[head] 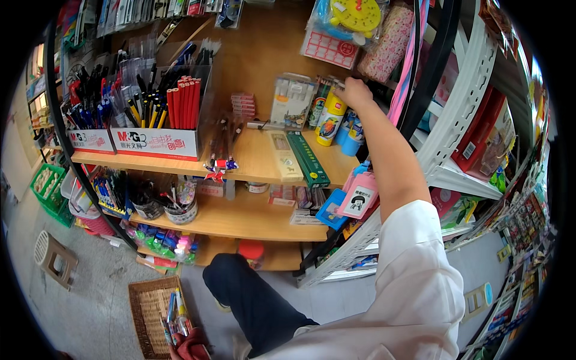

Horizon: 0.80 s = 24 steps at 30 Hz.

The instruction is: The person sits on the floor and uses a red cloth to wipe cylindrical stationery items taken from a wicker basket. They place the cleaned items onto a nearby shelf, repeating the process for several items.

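Observation:
On the upper shelf, my right hand (355, 93) grips the top of a yellow cylindrical canister (332, 118) with a colourful bird picture. The canister leans slightly and its top is partly covered by my fingers. Darker pencil tubes (317, 105) stand just left of it, and blue-and-yellow tubs (352, 141) to its right. At the bottom edge, a little of my left hand (173, 352) shows beside a dark red cloth (192, 345), at the rim of a wicker basket (135, 310). Whether those fingers hold the cloth is unclear. Pens and markers (176, 312) lie in the basket.
A green box (308, 158) and a cream box (285, 155) lie on the shelf (252, 148). Pen displays (155, 143) fill its left side. Card holders (355, 198) hang by the right post. A plastic stool (56, 258) stands on the floor.

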### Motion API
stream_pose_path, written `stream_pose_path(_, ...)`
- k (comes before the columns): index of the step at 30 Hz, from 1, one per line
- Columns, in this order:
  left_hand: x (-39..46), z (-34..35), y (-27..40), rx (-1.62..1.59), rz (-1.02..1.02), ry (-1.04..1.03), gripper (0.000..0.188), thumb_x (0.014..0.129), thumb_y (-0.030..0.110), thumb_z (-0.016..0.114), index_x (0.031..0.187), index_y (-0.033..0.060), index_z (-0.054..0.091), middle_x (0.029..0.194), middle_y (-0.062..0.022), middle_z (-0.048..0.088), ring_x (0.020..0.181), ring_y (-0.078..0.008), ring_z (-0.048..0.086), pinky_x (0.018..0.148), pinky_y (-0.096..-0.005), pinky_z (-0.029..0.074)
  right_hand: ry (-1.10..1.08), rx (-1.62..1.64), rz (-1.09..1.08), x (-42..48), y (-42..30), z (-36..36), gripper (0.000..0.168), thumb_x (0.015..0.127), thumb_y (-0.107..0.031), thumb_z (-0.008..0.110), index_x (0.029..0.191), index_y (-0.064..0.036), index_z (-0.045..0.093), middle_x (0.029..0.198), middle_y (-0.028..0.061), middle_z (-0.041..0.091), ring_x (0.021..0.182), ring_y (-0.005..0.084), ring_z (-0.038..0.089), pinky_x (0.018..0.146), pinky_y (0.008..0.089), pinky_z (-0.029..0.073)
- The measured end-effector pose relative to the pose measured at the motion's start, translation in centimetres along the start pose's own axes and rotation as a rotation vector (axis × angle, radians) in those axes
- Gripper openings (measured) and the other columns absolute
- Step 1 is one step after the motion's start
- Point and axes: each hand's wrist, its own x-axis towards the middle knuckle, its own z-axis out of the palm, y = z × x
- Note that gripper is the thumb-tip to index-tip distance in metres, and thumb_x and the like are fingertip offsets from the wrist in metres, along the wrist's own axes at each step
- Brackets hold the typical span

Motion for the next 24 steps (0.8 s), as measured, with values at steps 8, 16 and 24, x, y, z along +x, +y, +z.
stream_pose_path(8, -1.5, 3.1, 0.1, 0.050, 0.035, 0.156, 0.062, 0.082, 0.043, 0.035, 0.118, -0.0072, 0.042, 0.117, -0.0223, 0.049, 0.109, -0.0340, 0.047, 0.094, -0.0391, 0.038, -0.073, 0.035, 0.012, 0.9, 1.1, -0.4, 0.048, 0.066, -0.032, 0.066, 0.101, 0.000, 0.056, 0.105, 0.0200, 0.056, 0.098, 0.0312, 0.055, 0.083, 0.0381, 0.045)
stream_pose_path(16, -1.4, 3.2, 0.0, 0.035, 0.018, 0.063, 0.063, 0.082, 0.043, 0.036, 0.118, -0.0086, 0.041, 0.117, -0.0229, 0.049, 0.109, -0.0343, 0.046, 0.095, -0.0381, 0.038, -0.044, 0.045, -0.051, 2.1, 2.1, 0.3, 0.055, 0.062, -0.036, 0.066, 0.100, 0.003, 0.056, 0.103, 0.0206, 0.057, 0.098, 0.0317, 0.055, 0.083, 0.0373, 0.045)
stream_pose_path(24, -2.2, 3.2, 0.1, 0.035, -0.027, -0.002, 0.069, 0.082, 0.046, 0.032, 0.121, -0.0097, 0.038, 0.119, -0.0237, 0.046, 0.111, -0.0346, 0.044, 0.095, -0.0376, 0.037, -0.141, 0.030, 0.044, 2.1, -0.6, -1.0, 0.049, 0.069, -0.032, 0.063, 0.107, -0.003, 0.056, 0.110, 0.0182, 0.055, 0.101, 0.0290, 0.054, 0.085, 0.0379, 0.044)
